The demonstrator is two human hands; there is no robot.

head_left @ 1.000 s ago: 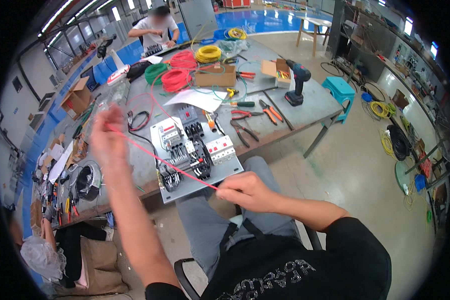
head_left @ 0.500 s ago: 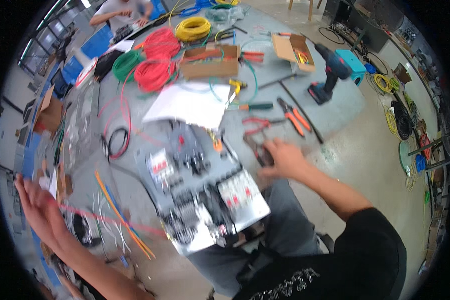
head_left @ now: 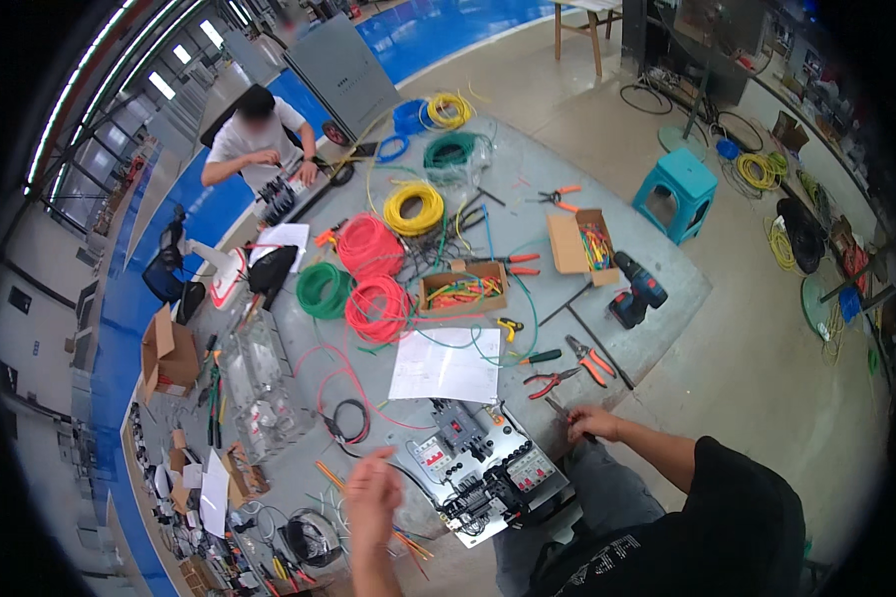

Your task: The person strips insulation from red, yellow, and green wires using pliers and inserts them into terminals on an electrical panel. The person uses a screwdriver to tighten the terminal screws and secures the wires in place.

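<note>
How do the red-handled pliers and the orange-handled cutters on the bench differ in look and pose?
Handle colour: the red-handled pliers versus the orange-handled cutters.
Pose: the pliers' head points right in the picture; the cutters' points up and left.
Place: the pliers lie nearer the right hand than the cutters.
Shared: both lie on the grey bench, handles spread.

My left hand (head_left: pixel 373 488), fingers bent, is left of the component-covered plate (head_left: pixel 478 534); my right hand (head_left: pixel 594 425), fingers curled in, is right of it.
</note>
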